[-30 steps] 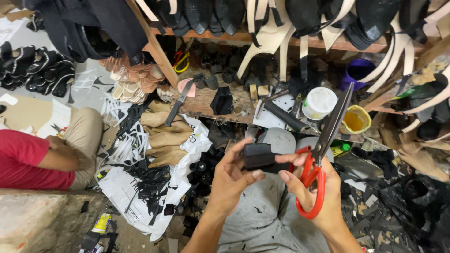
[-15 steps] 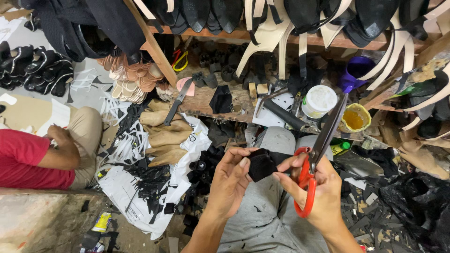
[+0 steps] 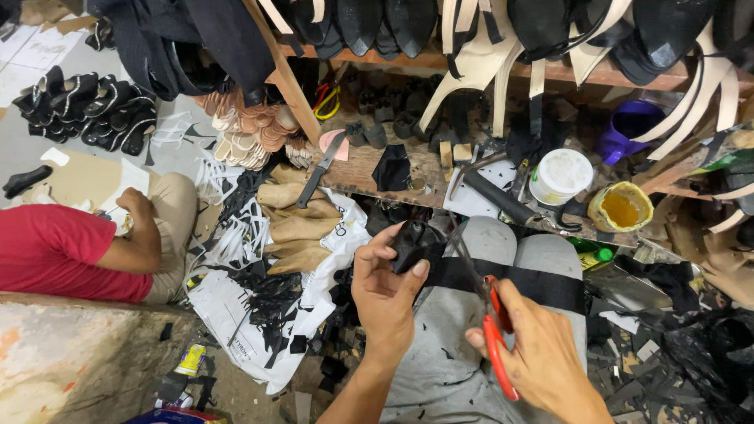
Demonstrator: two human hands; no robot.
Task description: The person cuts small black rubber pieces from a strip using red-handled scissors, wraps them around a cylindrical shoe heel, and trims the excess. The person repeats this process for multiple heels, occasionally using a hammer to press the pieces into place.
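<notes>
A low wooden bench [image 3: 369, 169] crowded with tools sits at twelve o'clock. Over the lap, the left hand [image 3: 385, 294] pinches a black fabric piece [image 3: 416, 239], steadying it for the blades. At four o'clock, the right hand [image 3: 542, 357] is closed through the red-handled scissors [image 3: 491, 314].

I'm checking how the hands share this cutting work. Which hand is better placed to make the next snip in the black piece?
Probably the right hand: it grips the red-handled scissors, whose blades point at the black piece. The left hand is taken up pinching that piece.
</notes>
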